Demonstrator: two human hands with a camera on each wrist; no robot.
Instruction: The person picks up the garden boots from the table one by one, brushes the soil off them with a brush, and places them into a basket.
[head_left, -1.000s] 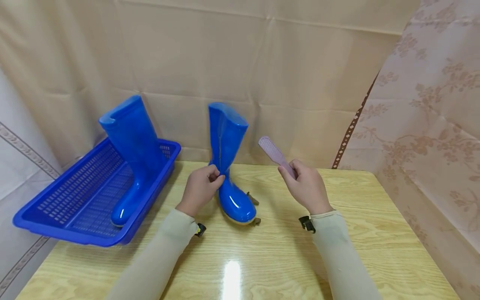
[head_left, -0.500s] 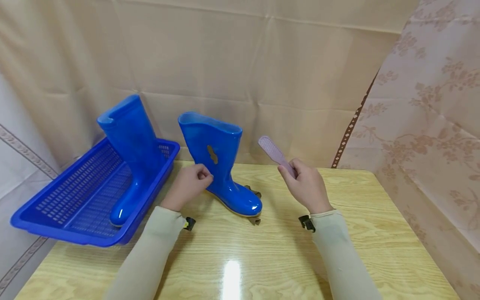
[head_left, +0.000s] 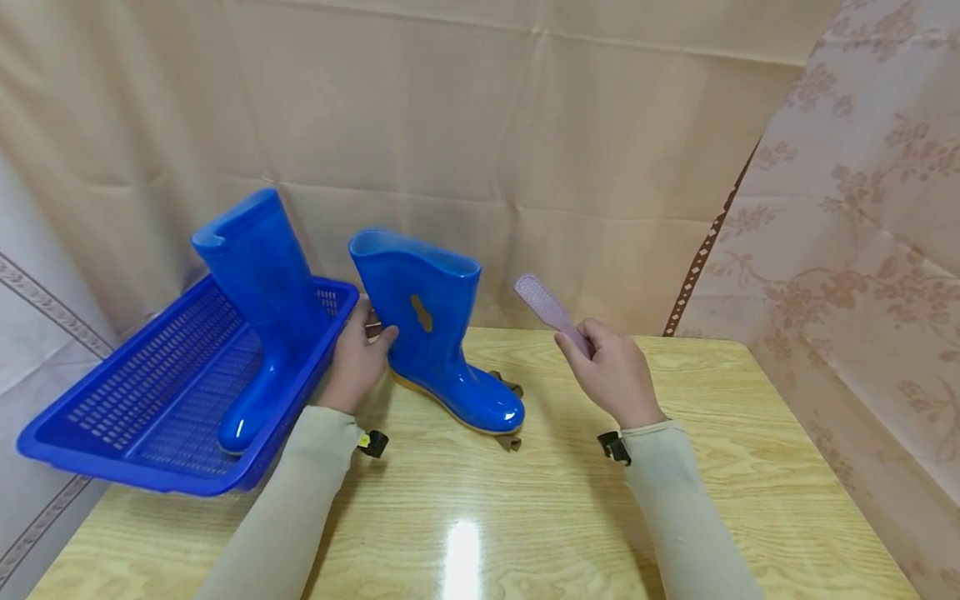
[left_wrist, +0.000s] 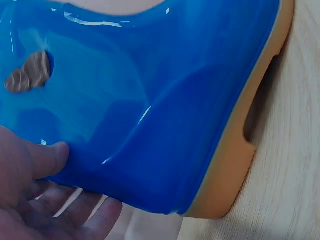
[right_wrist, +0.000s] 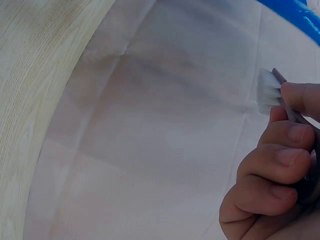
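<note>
A blue rain boot (head_left: 442, 350) with a tan sole (left_wrist: 220, 185) stands upright on the table, toe pointing right. On its shaft is a brown patch (left_wrist: 31, 73). My left hand (head_left: 356, 358) holds the back of the boot above the heel, thumb on the near side and fingers behind. My right hand (head_left: 615, 375) grips the handle of a pale purple brush (head_left: 546, 304), raised to the right of the boot and apart from it. White bristles (right_wrist: 268, 92) show in the right wrist view.
A blue plastic basket (head_left: 67, 433) at the left holds a second blue boot (head_left: 270, 267). Brown scraps (head_left: 512, 443) lie by the standing boot's toe. A beige curtain (head_left: 450, 108) hangs behind the wooden table (head_left: 570, 517).
The standing boot has turned from facing me to side-on, its shaft swinging left and showing the brown patch. My left hand has shifted left to its back. My right hand and brush stay nearly still.
</note>
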